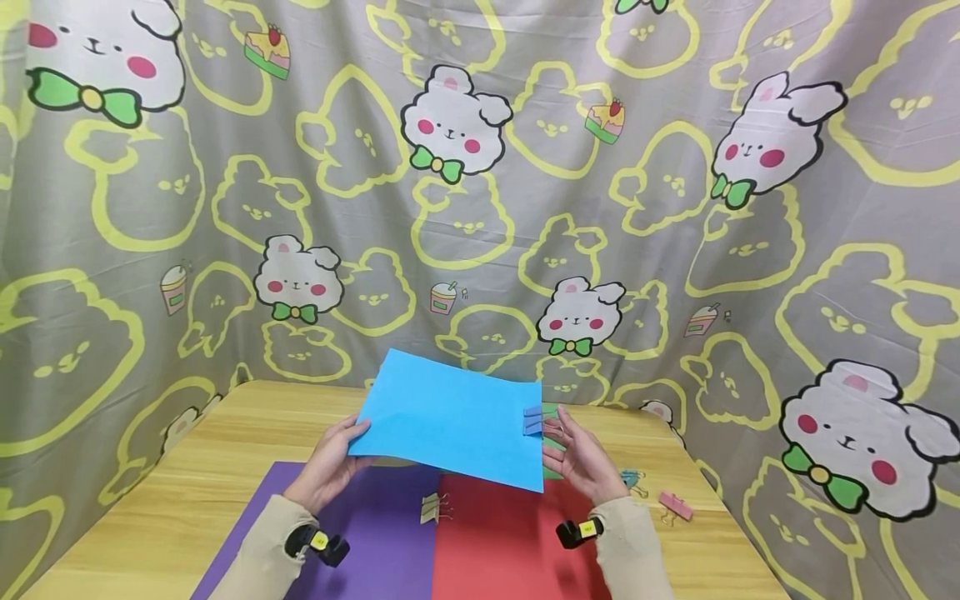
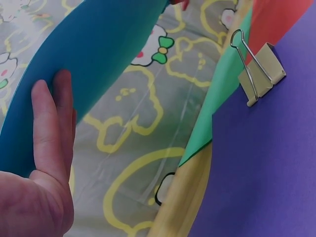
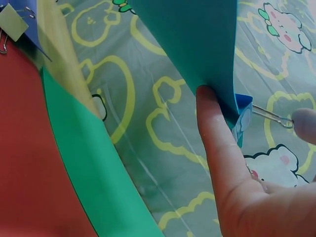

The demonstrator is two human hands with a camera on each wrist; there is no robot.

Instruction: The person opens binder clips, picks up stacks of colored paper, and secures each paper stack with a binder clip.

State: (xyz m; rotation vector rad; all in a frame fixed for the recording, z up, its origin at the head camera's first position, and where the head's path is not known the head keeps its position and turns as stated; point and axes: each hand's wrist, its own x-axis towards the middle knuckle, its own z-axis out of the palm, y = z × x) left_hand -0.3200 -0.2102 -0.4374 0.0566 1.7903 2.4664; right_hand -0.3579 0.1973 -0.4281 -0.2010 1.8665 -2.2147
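Note:
A light blue sheet of paper (image 1: 450,417) is held up, tilted, above the table. My left hand (image 1: 330,462) grips its left edge, thumb on top; in the left wrist view straight fingers (image 2: 45,123) lie against the underside. A blue binder clip (image 1: 532,421) is clamped on the sheet's right edge. My right hand (image 1: 588,458) is at that clip, its thumb (image 3: 305,124) at the end of a wire handle. A finger (image 3: 211,121) reaches under the sheet and touches it beside the clip.
On the wooden table (image 1: 142,500) lie purple (image 1: 360,533), red (image 1: 510,542) and green (image 3: 94,173) sheets. A cream binder clip (image 1: 430,508) sits where purple and red meet. Teal (image 1: 632,478) and pink (image 1: 677,506) clips lie at right. A patterned curtain (image 1: 480,208) hangs behind.

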